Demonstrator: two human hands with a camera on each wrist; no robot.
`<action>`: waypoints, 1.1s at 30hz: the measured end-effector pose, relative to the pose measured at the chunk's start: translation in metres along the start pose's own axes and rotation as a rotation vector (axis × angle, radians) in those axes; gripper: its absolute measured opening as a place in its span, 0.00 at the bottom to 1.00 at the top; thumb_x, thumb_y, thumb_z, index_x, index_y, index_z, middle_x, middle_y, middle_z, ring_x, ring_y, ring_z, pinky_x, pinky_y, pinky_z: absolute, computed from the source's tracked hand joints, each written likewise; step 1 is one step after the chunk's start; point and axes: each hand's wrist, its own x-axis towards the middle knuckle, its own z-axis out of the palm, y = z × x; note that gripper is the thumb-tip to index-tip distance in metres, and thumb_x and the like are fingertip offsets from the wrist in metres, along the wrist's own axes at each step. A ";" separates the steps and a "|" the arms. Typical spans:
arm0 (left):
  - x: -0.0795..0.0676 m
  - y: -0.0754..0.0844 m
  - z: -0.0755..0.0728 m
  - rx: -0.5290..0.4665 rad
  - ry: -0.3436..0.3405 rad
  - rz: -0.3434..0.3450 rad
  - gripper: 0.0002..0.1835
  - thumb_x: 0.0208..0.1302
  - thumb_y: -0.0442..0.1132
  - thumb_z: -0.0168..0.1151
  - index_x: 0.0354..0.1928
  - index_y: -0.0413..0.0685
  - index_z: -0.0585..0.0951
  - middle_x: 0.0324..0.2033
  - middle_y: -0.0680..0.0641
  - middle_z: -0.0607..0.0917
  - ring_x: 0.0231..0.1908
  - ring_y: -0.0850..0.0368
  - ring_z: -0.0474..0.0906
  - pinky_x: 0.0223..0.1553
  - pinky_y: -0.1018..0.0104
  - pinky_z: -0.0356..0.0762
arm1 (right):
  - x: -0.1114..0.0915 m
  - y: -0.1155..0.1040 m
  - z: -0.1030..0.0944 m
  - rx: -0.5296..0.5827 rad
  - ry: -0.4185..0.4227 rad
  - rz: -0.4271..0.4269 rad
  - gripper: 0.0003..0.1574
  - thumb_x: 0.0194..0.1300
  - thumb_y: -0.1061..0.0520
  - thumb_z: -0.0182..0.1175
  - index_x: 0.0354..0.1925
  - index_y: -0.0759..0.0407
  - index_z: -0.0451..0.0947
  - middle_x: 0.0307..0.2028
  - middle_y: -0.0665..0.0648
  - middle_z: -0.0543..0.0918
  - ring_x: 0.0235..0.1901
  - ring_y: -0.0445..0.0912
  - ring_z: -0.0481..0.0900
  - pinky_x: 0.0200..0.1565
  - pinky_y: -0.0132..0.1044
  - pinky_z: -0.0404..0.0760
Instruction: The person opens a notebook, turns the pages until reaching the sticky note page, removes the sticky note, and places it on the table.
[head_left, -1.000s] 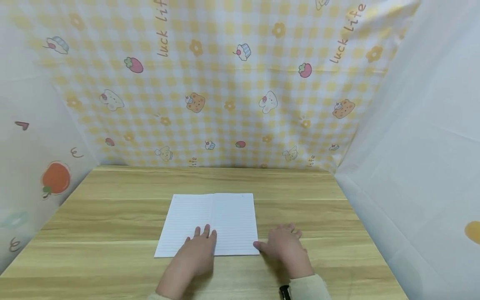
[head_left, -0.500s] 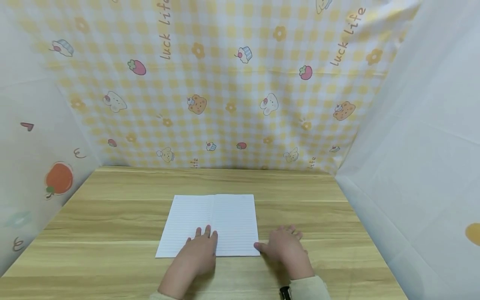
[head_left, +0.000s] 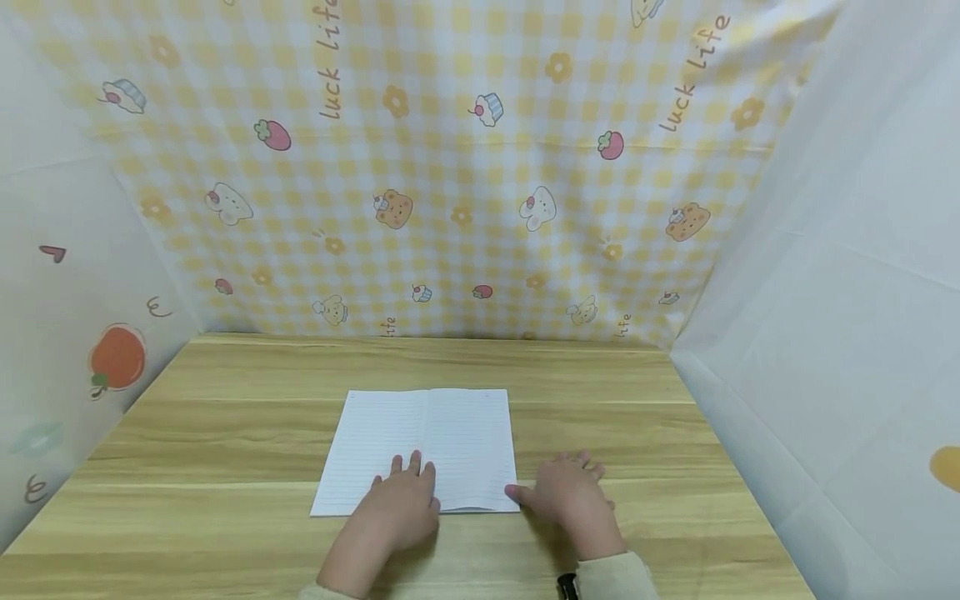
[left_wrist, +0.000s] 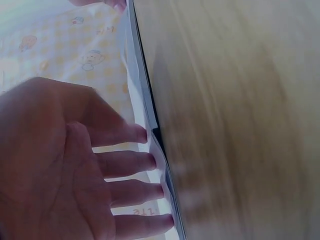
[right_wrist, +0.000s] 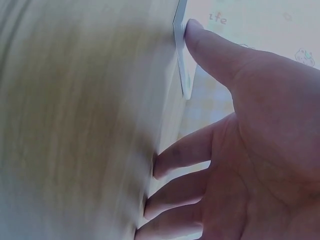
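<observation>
On the pale yellow-brown wood-grain bench, a white paper notebook lies spread flat, showing two ruled pages, the near edge of its right-hand page slightly raised. The left hand, fingers extended and a little apart, rests on the notebook by the central fold, grasping nothing. The right hand is splayed too, without a grip: its thumb touches the notebook's near right corner, its other fingers on the bench just beside it.
</observation>
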 end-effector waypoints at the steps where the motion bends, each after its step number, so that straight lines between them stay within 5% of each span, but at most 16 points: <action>1: 0.000 0.001 0.001 0.000 0.005 -0.007 0.31 0.76 0.47 0.58 0.71 0.30 0.75 0.76 0.25 0.69 0.76 0.18 0.61 0.70 0.18 0.62 | 0.000 -0.001 0.000 0.000 -0.004 0.011 0.52 0.68 0.24 0.62 0.58 0.71 0.84 0.73 0.83 0.68 0.70 0.92 0.56 0.59 0.90 0.65; 5: 0.000 0.006 0.005 0.021 0.039 -0.030 0.45 0.71 0.64 0.65 0.69 0.28 0.75 0.74 0.22 0.70 0.75 0.17 0.62 0.68 0.16 0.64 | 0.003 -0.004 0.002 0.017 -0.013 0.053 0.53 0.67 0.22 0.61 0.60 0.68 0.85 0.75 0.83 0.65 0.70 0.93 0.54 0.46 0.90 0.71; 7: 0.000 0.008 0.008 0.043 0.064 -0.030 0.48 0.66 0.66 0.68 0.68 0.26 0.76 0.72 0.21 0.71 0.73 0.16 0.64 0.65 0.15 0.66 | 0.003 -0.005 0.003 0.017 -0.007 0.058 0.52 0.67 0.22 0.62 0.59 0.68 0.85 0.74 0.83 0.65 0.71 0.92 0.54 0.48 0.90 0.71; 11: 0.000 0.006 0.008 0.046 0.079 -0.026 0.39 0.72 0.59 0.65 0.66 0.28 0.77 0.72 0.21 0.72 0.72 0.16 0.65 0.65 0.16 0.68 | 0.004 -0.006 0.004 0.016 0.004 0.059 0.53 0.67 0.22 0.61 0.60 0.68 0.84 0.74 0.84 0.66 0.72 0.91 0.55 0.55 0.90 0.69; 15: 0.002 -0.005 -0.004 -0.046 0.044 -0.006 0.29 0.80 0.47 0.57 0.71 0.30 0.73 0.69 0.23 0.76 0.69 0.20 0.72 0.66 0.22 0.72 | 0.005 -0.007 0.005 0.056 0.014 0.079 0.52 0.69 0.24 0.61 0.63 0.68 0.83 0.75 0.83 0.64 0.71 0.92 0.53 0.48 0.91 0.70; 18: 0.003 -0.015 -0.012 -0.123 0.079 0.006 0.35 0.79 0.40 0.57 0.80 0.32 0.61 0.62 0.24 0.82 0.51 0.31 0.87 0.51 0.37 0.87 | 0.005 -0.006 0.007 0.059 0.012 0.081 0.49 0.71 0.26 0.62 0.62 0.68 0.83 0.75 0.82 0.66 0.73 0.90 0.53 0.50 0.92 0.69; 21: 0.002 -0.023 -0.017 -0.082 0.187 0.005 0.47 0.72 0.35 0.63 0.86 0.45 0.48 0.70 0.22 0.73 0.55 0.30 0.85 0.47 0.35 0.88 | 0.005 -0.006 0.007 0.030 0.003 0.069 0.48 0.71 0.27 0.62 0.62 0.68 0.83 0.74 0.81 0.68 0.74 0.88 0.54 0.54 0.91 0.68; 24: 0.000 -0.026 -0.018 0.111 0.294 0.038 0.56 0.63 0.26 0.67 0.87 0.64 0.51 0.85 0.33 0.48 0.79 0.23 0.57 0.65 0.14 0.66 | 0.004 -0.006 0.005 0.032 0.002 0.075 0.48 0.71 0.27 0.62 0.62 0.69 0.82 0.74 0.82 0.66 0.73 0.89 0.54 0.51 0.91 0.69; 26: -0.001 -0.025 -0.019 0.257 0.330 0.071 0.53 0.58 0.23 0.70 0.81 0.73 0.66 0.87 0.42 0.49 0.84 0.27 0.43 0.67 0.06 0.46 | 0.003 -0.006 0.003 0.034 0.006 0.083 0.49 0.71 0.27 0.62 0.62 0.69 0.82 0.74 0.83 0.65 0.73 0.90 0.54 0.48 0.91 0.71; 29: -0.003 -0.022 -0.017 0.387 0.293 0.100 0.37 0.59 0.25 0.71 0.67 0.68 0.84 0.81 0.50 0.68 0.84 0.33 0.50 0.67 0.06 0.37 | 0.004 -0.006 0.002 0.038 0.012 0.087 0.49 0.71 0.27 0.62 0.62 0.69 0.82 0.74 0.85 0.65 0.72 0.91 0.54 0.45 0.91 0.72; 31: -0.005 -0.020 -0.015 0.359 0.209 0.080 0.25 0.64 0.27 0.68 0.60 0.58 0.88 0.75 0.47 0.77 0.81 0.32 0.59 0.68 0.06 0.36 | 0.004 -0.006 0.002 0.035 0.010 0.085 0.49 0.71 0.27 0.62 0.62 0.69 0.83 0.74 0.85 0.65 0.72 0.91 0.55 0.45 0.90 0.72; 33: -0.007 -0.019 -0.011 0.284 0.127 0.036 0.25 0.68 0.25 0.63 0.64 0.51 0.85 0.72 0.41 0.79 0.78 0.30 0.65 0.70 0.09 0.42 | 0.004 -0.006 0.002 0.035 0.008 0.079 0.49 0.71 0.27 0.62 0.62 0.69 0.83 0.73 0.84 0.65 0.72 0.91 0.55 0.46 0.91 0.72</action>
